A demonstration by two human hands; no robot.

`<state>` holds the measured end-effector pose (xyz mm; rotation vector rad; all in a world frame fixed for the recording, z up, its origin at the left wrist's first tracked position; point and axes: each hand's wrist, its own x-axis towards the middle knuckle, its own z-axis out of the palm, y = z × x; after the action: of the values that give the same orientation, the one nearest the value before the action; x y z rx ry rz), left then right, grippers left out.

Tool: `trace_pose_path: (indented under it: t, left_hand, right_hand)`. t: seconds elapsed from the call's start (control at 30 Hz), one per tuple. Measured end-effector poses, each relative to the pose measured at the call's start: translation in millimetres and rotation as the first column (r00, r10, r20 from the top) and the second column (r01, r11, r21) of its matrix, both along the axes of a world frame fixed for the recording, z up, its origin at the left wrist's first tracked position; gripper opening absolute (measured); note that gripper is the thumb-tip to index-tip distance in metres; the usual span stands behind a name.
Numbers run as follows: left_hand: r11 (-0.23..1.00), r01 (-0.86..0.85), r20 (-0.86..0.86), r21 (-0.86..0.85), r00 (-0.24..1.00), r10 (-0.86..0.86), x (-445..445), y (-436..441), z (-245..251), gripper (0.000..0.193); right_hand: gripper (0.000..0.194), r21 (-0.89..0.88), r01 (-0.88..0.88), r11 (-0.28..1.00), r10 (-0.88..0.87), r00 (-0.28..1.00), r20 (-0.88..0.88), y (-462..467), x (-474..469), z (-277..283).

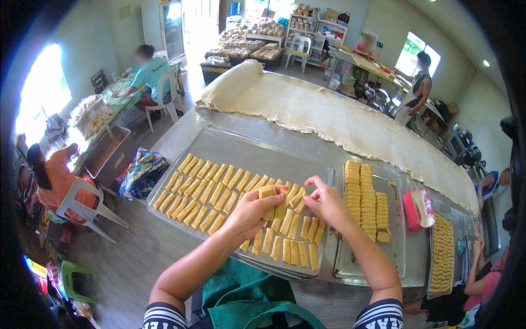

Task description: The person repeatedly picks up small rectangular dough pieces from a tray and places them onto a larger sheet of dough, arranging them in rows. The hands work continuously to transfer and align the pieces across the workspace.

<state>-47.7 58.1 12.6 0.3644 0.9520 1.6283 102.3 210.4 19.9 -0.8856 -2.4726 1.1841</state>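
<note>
My left hand [257, 209] is closed around a small stack of yellow rolled pastry pieces [268, 192], above a metal baking tray [263, 152]. Short pastry rolls [222, 197] lie in rows over much of that tray. My right hand [326, 201] is over the tray's right side, thumb and fingertips at the end of a tilted pastry roll [297, 198]. Whether those fingers grip it is unclear. To the right, a second tray [392, 255] bears tightly stacked columns of pastry pieces [359, 197]. My hands and forearms hide part of the rows.
A long dough sheet [328, 115], rolled up at its left end, spans the back of the metal table [172, 142]. A red tub [418, 209] stands beside the second tray. Farther right is another filled tray [441, 255], with a person [487, 283] close by. Other people sit or stand around the room.
</note>
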Motion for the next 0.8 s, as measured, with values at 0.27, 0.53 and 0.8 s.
trace_pose_path:
  t: [0.27, 0.53, 0.8]
  left_hand:
    - [0.995, 0.089, -0.062, 0.043, 0.994, -0.086, 5.8, -0.6, -4.0, 0.031]
    - [0.997, -0.074, 0.025, -0.004, 0.997, 0.074, 6.7, -0.8, -0.8, 0.035]
    - [0.999, -0.007, 0.049, 0.05, 0.999, 0.005, 13.0, 3.1, -1.8, 0.039]
  right_hand:
    - [0.017, 0.051, -0.236, 0.97, 0.24, 0.92, -0.309, -21.7, -1.4, 24.5]
    - [0.015, -0.516, -0.242, 0.822, -0.015, 0.896, -0.443, -12.9, -1.2, 23.5]
    - [0.016, -0.268, -0.187, 0.945, 0.11, 0.954, -0.278, -18.6, -1.9, 11.8]
